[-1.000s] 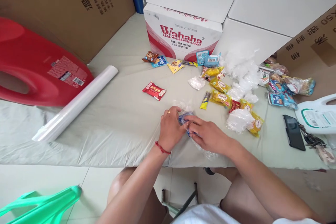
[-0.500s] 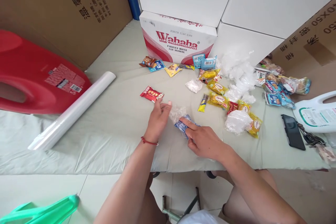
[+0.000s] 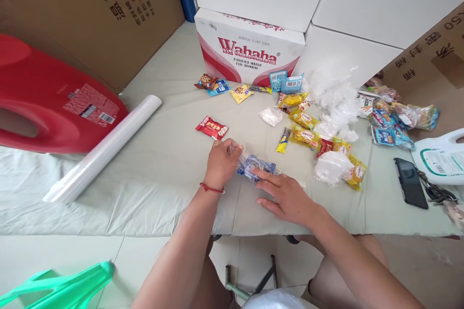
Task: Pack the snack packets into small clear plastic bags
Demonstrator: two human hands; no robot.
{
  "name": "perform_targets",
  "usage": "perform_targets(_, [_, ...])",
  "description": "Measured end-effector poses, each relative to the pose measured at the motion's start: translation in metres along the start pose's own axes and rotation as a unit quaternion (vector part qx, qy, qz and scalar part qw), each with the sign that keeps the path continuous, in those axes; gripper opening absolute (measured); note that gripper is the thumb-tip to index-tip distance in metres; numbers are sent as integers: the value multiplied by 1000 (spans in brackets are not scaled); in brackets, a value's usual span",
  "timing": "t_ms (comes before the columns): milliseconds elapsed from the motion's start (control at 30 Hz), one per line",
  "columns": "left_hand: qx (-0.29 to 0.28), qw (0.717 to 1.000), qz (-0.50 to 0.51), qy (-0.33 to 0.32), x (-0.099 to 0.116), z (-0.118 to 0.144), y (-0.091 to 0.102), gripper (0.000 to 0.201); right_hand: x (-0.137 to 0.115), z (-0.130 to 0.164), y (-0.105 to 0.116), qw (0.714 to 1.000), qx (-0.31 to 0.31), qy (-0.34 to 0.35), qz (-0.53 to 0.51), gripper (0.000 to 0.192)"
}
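On the cloth-covered table lies a small blue snack packet (image 3: 256, 166) in crinkled clear plastic film (image 3: 242, 153). My left hand (image 3: 224, 160), a red cord on its wrist, pinches the film at the packet's upper left edge. My right hand (image 3: 284, 195) rests over the packet's lower right side, its fingertips on the blue wrapper and its thumb held apart. Beyond my left hand is a red snack packet (image 3: 212, 128), touched by neither hand.
Yellow snack packets (image 3: 305, 136) and crumpled clear plastic (image 3: 331, 168) lie to the right. A roll of film (image 3: 105, 149) lies beside a red jug (image 3: 54, 101) at left. The Wahaha carton (image 3: 250, 50) stands behind; a phone (image 3: 410, 183) lies far right.
My left hand has closed its fingers on the clear film. The fingers of my right hand have spread, and more of the blue packet shows.
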State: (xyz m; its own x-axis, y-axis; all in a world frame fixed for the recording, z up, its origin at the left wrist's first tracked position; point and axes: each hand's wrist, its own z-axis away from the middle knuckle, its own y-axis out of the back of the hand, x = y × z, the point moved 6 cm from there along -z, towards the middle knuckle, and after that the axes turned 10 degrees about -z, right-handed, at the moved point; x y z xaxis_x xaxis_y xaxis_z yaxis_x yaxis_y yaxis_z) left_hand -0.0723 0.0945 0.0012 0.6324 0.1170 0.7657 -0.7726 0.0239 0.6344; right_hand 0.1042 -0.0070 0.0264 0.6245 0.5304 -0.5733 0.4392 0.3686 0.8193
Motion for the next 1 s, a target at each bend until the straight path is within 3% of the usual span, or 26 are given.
perform_targets(100, [-7,1000,19,-10,3,2,1,18,3,8,1,994,56,-13,-95,48])
perform_targets(300, [17,992,129,-7,18,19,2,18,4,3,-4,983,72,-62,-159,35])
perform_targets(467, [-56,988,114,-91,38,49,-19,22,6,-1,-6,981,76,-68,-164,34])
perform_targets(633, [-135,969,206,-19,27,54,-36,40,8,1,-10,984,79,-62,-147,34])
perform_targets(700, [-125,969,214,-22,25,50,-36,50,9,3,-10,984,84,-60,-146,33])
perform_targets(833, [15,998,67,0,15,41,-21,78,12,7,-11,981,109,-45,-153,31])
perform_targets(867, [26,999,22,12,11,40,-20,80,13,8,-11,981,113,-42,-153,31])
perform_targets(1000, [-67,995,-75,8,7,38,-30,43,14,12,-14,980,108,-16,-167,30])
